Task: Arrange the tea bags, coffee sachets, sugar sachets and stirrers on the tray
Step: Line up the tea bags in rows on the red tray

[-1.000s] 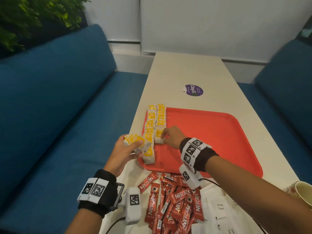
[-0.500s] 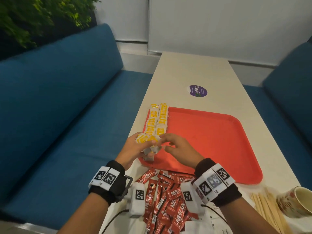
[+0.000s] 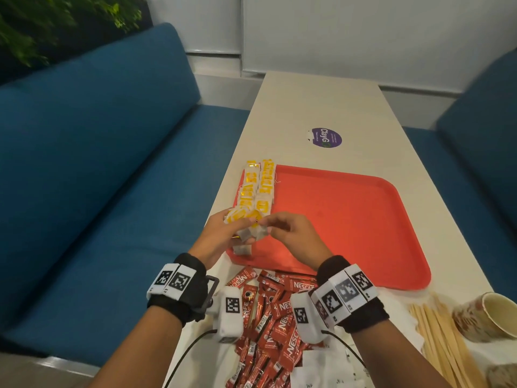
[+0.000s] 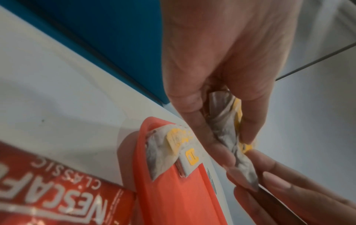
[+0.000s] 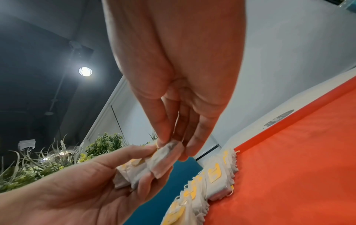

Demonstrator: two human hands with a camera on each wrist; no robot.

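Right hand (image 3: 293, 236) back from the tea-bag rows (image 3: 258, 189) on the red tray (image 3: 349, 219), now pinching the top tea bag (image 5: 165, 155) off the small stack gripped in left hand (image 3: 223, 236). Means another bag for the near end of the right row. Stack hovering over tray's near-left corner; coffee sachets (image 3: 274, 326) and stirrers (image 3: 439, 337) waiting on counter (image 3: 321, 102).

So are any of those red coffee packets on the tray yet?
No, the red coffee sachets all lie on the table in front of the tray, which holds only tea bags.
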